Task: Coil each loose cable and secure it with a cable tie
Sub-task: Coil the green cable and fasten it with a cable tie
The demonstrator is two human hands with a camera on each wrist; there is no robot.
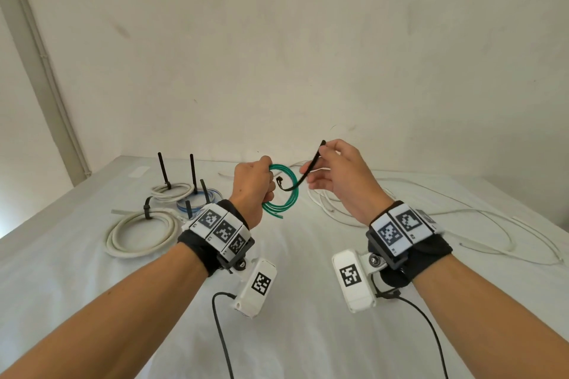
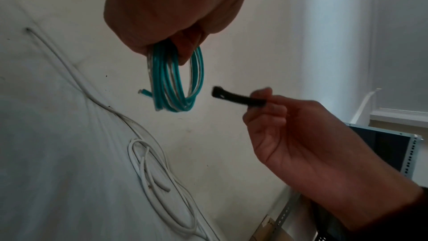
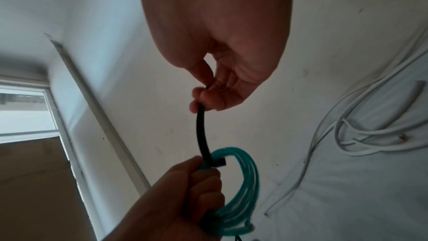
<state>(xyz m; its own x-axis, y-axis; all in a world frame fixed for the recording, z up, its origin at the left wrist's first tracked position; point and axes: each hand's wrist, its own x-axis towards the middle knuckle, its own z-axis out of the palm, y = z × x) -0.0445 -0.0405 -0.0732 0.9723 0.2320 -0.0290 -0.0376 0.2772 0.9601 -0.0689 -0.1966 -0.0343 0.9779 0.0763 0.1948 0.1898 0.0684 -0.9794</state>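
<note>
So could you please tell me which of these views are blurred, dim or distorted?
Head view: bright and sharp, walls bowed by the wide lens. Left wrist view: dim, tie tip smeared. Right wrist view: dim, green coil soft, window glaring.

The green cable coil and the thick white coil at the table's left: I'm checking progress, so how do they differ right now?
The green cable coil is thin and held in the air by the left hand; the thick white coil lies on the table. The white coil carries a closed black tie; the green coil's black cable tie is not yet closed, its free end pinched by the right hand. Both are wound into round loops.
</note>
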